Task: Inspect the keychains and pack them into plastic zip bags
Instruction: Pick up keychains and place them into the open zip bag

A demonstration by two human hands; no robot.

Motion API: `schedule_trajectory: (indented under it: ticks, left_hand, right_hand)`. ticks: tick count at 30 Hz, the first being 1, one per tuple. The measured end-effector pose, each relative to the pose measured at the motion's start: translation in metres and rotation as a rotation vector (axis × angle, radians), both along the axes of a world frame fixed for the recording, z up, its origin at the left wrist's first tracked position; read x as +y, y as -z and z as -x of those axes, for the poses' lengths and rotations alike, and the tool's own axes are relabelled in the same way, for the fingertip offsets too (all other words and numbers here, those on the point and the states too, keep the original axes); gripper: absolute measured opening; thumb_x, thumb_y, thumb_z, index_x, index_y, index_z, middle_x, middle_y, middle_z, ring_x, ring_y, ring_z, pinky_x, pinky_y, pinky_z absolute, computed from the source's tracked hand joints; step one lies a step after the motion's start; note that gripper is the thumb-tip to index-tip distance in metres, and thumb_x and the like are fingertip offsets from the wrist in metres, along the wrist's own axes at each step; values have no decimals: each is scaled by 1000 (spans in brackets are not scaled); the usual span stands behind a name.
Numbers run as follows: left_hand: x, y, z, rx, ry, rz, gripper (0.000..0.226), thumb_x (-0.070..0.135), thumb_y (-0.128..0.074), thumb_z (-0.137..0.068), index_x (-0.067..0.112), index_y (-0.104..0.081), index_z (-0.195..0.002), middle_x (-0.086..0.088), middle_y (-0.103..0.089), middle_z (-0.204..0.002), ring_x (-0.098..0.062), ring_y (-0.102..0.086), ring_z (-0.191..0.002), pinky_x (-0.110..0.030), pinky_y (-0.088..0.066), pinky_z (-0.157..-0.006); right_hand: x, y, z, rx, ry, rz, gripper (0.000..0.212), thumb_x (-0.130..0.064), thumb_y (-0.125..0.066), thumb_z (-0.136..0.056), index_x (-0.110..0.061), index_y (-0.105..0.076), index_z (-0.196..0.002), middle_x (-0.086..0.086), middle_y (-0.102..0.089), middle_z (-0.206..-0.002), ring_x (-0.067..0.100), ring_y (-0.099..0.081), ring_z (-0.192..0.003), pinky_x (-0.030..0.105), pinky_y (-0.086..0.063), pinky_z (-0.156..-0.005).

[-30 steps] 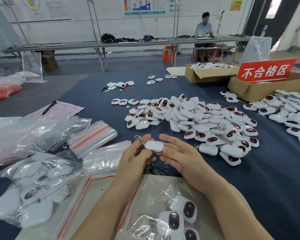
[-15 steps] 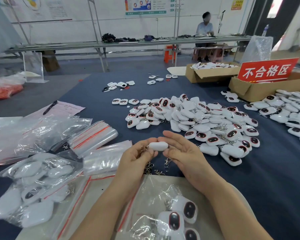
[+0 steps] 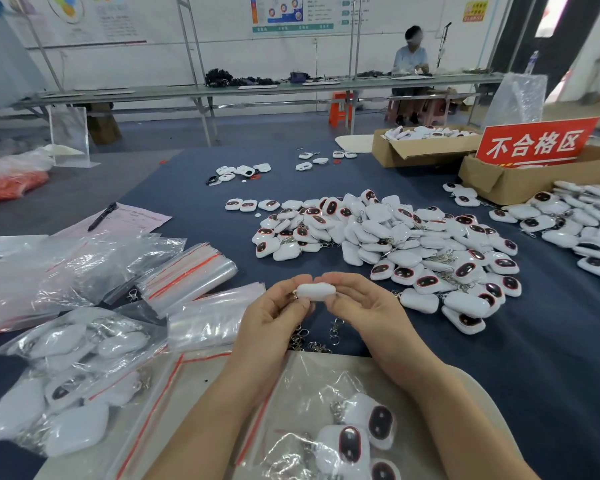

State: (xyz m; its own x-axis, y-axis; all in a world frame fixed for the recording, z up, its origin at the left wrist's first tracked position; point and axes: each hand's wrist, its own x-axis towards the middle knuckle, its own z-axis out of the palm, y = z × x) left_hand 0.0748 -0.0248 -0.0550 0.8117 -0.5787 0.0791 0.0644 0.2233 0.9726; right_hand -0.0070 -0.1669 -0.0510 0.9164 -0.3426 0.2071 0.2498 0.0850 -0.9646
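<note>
1. Location of item: one white keychain is held edge-on between both hands, raised above the blue table cloth. It sits just nearer than the loose pile of uninspected pieces and beyond the open zip bag at the near edge.
2. Handling, assessed: the piece looks like a small hard shell, light and stiff. Its smooth, rounded casing is likely to be slippery. Other pieces carry a dark glossy window on one face, which would probably show fingermarks, so the narrow ends or rim are the better places to hold it.
3. Attached metalwork, assessed: the chain and clasp will dangle and could snag on the bag mouth.
4. Left hand: thumb and fingertips pinch the left end of the keychain. The wrist bends inward, and the forearm rises from the lower centre of the view.
5. Right hand: the fingers curl over the right end with the thumb closing against it. The palm is turned partly upward and toward the other hand.
6. Both forearms converge over the zip bag, which already holds several keychains.
7. Metal clasps show beneath the hands. Whether any of them belongs to the held piece cannot be determined.
8. A stack of empty bags lies left of the hands, within easy reach.
</note>
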Motion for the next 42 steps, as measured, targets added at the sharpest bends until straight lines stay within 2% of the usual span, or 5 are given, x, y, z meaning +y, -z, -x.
schedule_trajectory:
  ticks: [5, 15, 26, 37, 42]
  left_hand:
    - [-1, 1, 1, -68, -30, -102, 36, 7, -59, -99, 38, -72, -113, 3, -76, -95, -9, -69, -80, -18, -53, -76]
    - [-2, -1, 1, -19, -11, 25, 35, -6, -53, -98, 18, -65, -120, -2, -76, -112, -15, -70, -110, -22, -55, -90]
    - [-1, 0, 2, -33, -23, 36, 34, -5, -59, -95, 24, -76, -101, -1, -76, -110, -13, -69, -112, -23, -54, -97]
    - [1, -9, 13, -256, 22, -131, 24, 21, -69, -95, 33, -66, -115, 14, -73, -112, -3, -66, -110, -17, -52, -90]
    - [0, -10, 13, -254, 11, -141, 21, 22, -67, -96, 30, -67, -115, 10, -73, -111, -8, -67, -107, -20, -52, -92]
  right_hand:
    - [3, 5, -5, 46, 221, 319, 29, -12, -73, -89, -39, -70, -98, -15, -74, -97, 5, -69, -92, 16, -52, -79]
    - [3, 14, -4, 201, 276, 672, 29, -23, -70, -92, -45, -50, -94, -17, -68, -86, 7, -66, -75, 24, -52, -68]
    - [3, 10, -1, 172, 259, 586, 28, -14, -71, -91, -39, -60, -95, -17, -70, -89, 4, -68, -80, 32, -55, -77]
    - [4, 3, 2, 43, 277, 483, 32, -18, -72, -91, -47, -67, -105, -21, -71, -99, 2, -67, -91, 11, -48, -78]
    - [3, 3, 0, 57, 219, 370, 28, -24, -74, -91, -47, -68, -106, -18, -73, -95, 7, -69, -86, 22, -55, -79]
